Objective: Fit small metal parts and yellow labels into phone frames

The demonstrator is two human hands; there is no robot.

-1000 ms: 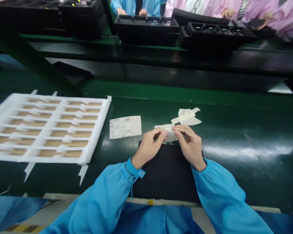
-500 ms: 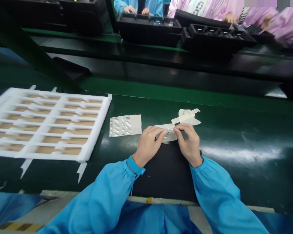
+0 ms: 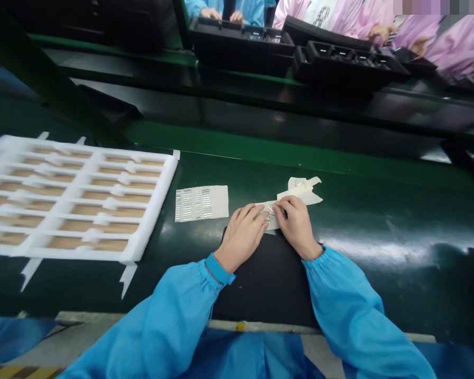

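Both bare hands sit close together at the middle of the green workbench point(image 3: 379, 210), just beyond the far edge of a black mat point(image 3: 264, 279). The left hand point(image 3: 243, 237) lies flat and low, its fingers stretched right, with the fingertips on a pale film sheet point(image 3: 272, 223). The right hand point(image 3: 296, 227) is more bent, its fingers coming down on the same sheet from the other side, so the two sets of fingertips nearly meet. Whether they pinch the sheet or only press on it, I cannot tell. A tiny silver strip point(image 3: 267, 212) shows on the sheet between them, too small to make out well. Just beyond the right hand lies a second pale piece with a strip of tape across it point(image 3: 302, 190), touching the sheet. To the left, a paper card printed with rows of small silver strips point(image 3: 201, 203) lies near the left hand, and further left sits a white foam tray point(image 3: 158, 208) with tan-floored cells. Blue sleeves point(image 3: 174, 316) cover the forearms. Across the far bench, black trays point(image 3: 240, 45) stand before co-workers in blue and pink smocks point(image 3: 462, 47).
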